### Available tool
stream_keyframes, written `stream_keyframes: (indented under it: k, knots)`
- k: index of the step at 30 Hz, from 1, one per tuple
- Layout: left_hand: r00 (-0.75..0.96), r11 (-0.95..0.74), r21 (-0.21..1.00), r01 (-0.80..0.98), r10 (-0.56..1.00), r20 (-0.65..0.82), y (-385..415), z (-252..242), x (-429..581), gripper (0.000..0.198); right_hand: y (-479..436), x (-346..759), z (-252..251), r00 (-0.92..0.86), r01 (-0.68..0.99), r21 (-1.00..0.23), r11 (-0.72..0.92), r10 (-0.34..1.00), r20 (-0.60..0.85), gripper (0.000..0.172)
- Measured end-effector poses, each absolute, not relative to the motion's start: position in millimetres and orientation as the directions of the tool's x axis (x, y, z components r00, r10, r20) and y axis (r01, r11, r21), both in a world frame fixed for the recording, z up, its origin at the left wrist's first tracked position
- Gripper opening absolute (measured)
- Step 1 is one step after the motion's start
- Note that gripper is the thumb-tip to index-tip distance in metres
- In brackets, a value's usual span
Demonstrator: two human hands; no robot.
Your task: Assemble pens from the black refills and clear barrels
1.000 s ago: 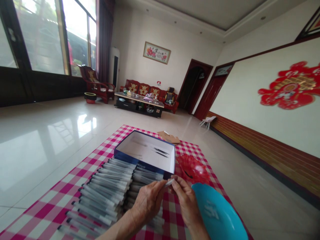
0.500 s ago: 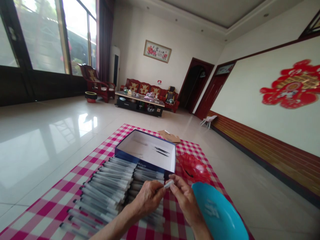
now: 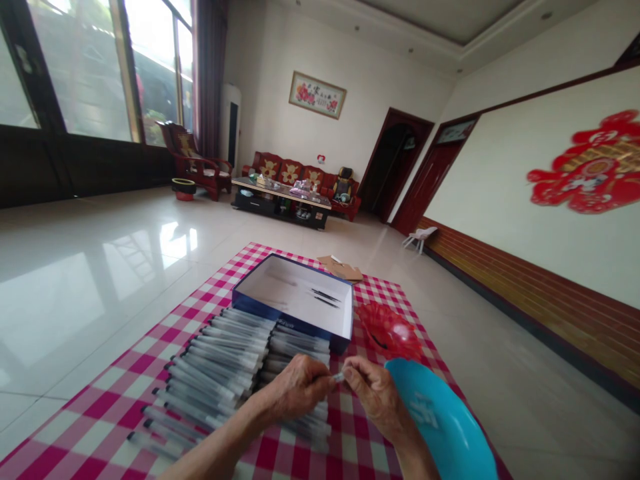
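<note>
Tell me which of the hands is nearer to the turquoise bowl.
Right. The right hand sits just beside the turquoise bowl; the left hand is farther, over the pens.

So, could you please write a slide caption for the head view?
Both hands, left hand and right hand, pinch one pen above rows of pens on checked cloth.

Left hand (image 3: pixel 299 388) and right hand (image 3: pixel 373 395) pinch one pen (image 3: pixel 338 377) above the pen pile (image 3: pixel 225 370).

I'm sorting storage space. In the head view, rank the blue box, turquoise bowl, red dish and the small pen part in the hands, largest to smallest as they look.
1. blue box
2. turquoise bowl, partly cut off and nearer, so unsure against the box
3. red dish
4. pen part
</note>
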State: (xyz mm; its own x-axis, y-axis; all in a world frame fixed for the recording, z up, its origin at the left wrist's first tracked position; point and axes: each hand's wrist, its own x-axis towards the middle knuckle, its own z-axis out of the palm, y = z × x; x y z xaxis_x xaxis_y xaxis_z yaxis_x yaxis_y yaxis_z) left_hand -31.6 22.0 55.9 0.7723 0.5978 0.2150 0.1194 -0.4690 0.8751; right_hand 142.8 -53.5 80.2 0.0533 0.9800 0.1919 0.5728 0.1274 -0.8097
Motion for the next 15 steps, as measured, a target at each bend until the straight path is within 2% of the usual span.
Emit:
stream_keyframes:
  k: [4,9,15]
  knots:
    - [0.737,-0.597,0.792,0.129,0.591,0.326,22.9,52.1,-29.3,0.031,-51.1,134.2,75.3,0.096,0.664,-0.734,0.142,0.958,0.272,0.033]
    - [0.657,-0.761,0.622,0.182,0.565,0.499,18.2,45.1,-24.8,0.032,-45.6,131.6,60.3,0.207,0.672,-0.737,0.074,0.936,0.283,0.039]
    - [0.646,-0.806,0.525,0.275,0.559,0.520,11.5,36.0,-23.1,0.026,-43.8,129.7,59.5,0.245,0.658,-0.751,0.048,0.930,0.274,0.040]
